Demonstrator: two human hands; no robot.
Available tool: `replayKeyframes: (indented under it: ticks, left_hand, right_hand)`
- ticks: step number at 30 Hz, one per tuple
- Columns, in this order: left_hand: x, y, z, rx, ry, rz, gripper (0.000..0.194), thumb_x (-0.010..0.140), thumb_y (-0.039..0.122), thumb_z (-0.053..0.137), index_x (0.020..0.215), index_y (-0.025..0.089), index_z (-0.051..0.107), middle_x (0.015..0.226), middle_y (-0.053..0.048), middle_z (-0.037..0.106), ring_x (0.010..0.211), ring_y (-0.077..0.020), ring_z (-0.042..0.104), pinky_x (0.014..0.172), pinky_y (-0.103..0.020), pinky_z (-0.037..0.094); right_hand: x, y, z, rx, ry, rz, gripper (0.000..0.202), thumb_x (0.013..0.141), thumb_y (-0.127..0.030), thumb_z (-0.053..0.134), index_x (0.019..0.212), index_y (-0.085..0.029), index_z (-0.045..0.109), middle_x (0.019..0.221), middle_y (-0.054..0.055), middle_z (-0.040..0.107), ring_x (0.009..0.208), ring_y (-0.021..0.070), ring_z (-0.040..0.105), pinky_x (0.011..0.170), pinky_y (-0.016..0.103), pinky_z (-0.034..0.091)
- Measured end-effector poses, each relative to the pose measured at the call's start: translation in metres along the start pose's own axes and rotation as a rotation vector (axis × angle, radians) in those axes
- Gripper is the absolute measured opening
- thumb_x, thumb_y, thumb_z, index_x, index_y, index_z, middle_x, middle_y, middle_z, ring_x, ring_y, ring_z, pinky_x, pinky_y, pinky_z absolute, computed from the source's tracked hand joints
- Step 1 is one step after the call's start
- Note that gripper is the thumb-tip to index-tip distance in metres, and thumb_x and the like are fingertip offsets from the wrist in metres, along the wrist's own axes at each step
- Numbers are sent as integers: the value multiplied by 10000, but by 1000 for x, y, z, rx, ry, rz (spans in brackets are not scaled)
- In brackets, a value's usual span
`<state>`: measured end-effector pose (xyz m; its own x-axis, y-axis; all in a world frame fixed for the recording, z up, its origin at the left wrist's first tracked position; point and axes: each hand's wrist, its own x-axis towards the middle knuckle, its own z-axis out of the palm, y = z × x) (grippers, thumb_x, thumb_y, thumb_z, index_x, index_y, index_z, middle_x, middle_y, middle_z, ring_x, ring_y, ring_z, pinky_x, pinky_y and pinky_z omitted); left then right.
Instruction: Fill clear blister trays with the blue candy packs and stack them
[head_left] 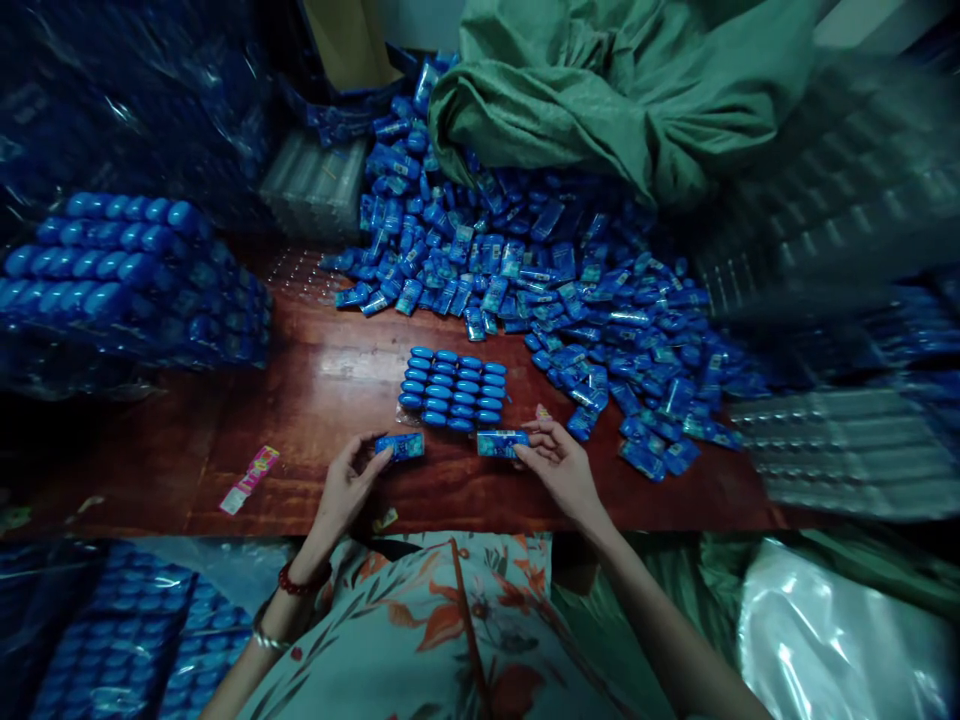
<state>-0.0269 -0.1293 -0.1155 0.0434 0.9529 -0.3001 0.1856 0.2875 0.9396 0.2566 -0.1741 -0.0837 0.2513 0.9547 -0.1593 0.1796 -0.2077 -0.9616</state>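
Observation:
Between thumb and fingers, my left hand (pixel 358 472) grips a small blue labelled pack (pixel 405 446), held level near the table's front edge. To its right, my right hand (pixel 559 462) pinches another blue labelled pack (pixel 498 442) by its right end. The two packs are apart, with a gap between them. Just beyond them on the brown table (pixel 330 400) sits a block of blue rounded packs (pixel 453 388) in neat rows, with clear plastic showing at its lower left corner.
A large heap of loose blue packs (pixel 495 260) covers the back and right, under green cloth (pixel 600 110). Stacked blue packs (pixel 112 270) stand left. Clear trays (pixel 315 185) are at the back; more trays (pixel 847 450) lie right. A pink strip (pixel 250 480) lies front left.

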Motion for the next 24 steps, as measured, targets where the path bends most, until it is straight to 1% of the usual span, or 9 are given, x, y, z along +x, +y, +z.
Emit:
replayKeyframes:
  ticks: [2,4,7,9,13,16,18,20,24]
  left_hand:
    - [0,1,-2,4,65,21,442,695,485,665,986,156,615,964,-72,680,890,-199,634,824,-344,516]
    - [2,3,-3,24,155,63,424,705,481,659,976,159,608,968,-72,678,895,-198,633,840,-347,508]
    - [6,9,-5,121,228,154,388,751,462,635,995,164,592,940,-65,674,861,-193,636,811,-342,515]
    - [11,12,-5,250,200,250,321,803,425,598,997,170,596,933,-63,669,855,-191,634,802,-339,517]
    - [23,6,-6,529,8,599,225,907,265,455,1058,191,603,995,-78,646,919,-182,610,830,-330,506]
    - [33,-1,-10,732,-101,900,329,929,142,356,1191,203,545,1061,-98,617,962,-179,576,818,-327,504]
    - [38,3,-14,850,-176,1044,365,925,106,342,1244,182,502,1074,-117,608,957,-190,558,806,-341,504]
    - [42,14,-17,969,-309,1113,369,917,96,344,1253,152,487,1074,-134,604,950,-203,545,811,-359,502]
    - [53,38,-18,1123,-580,1117,365,899,79,339,1213,148,512,1077,-126,598,978,-210,531,872,-380,484]
  right_hand:
    - [-2,6,-1,-224,53,-209,246,790,-353,654,986,-210,609,864,36,677,791,182,671,752,342,579]
    - [-2,13,-1,-406,19,-414,196,850,-287,586,1029,-221,630,970,61,681,906,196,657,859,366,542]
    - [3,22,0,-549,-114,-601,246,903,-211,482,1108,-222,617,1033,81,663,963,190,637,866,356,534]
    - [8,25,-1,-645,-177,-641,304,912,-168,430,1165,-212,592,1059,99,642,977,190,623,836,347,541]
    - [17,17,-6,-840,-325,-656,425,887,-82,343,1246,-191,542,1067,118,611,984,200,592,815,354,536]
    - [23,6,-9,-964,-437,-664,495,841,-20,331,1271,-188,508,1047,116,598,965,203,573,788,354,529]
    - [27,-2,-9,-1051,-493,-688,512,816,12,341,1266,-178,496,1026,114,590,938,202,563,758,342,521]
    - [29,-11,-7,-1135,-539,-720,472,828,14,343,1242,-153,496,983,113,584,891,197,554,718,322,509]
    - [32,-25,-1,-1289,-598,-736,362,881,-27,352,1186,-147,506,921,96,573,843,192,532,674,299,477]
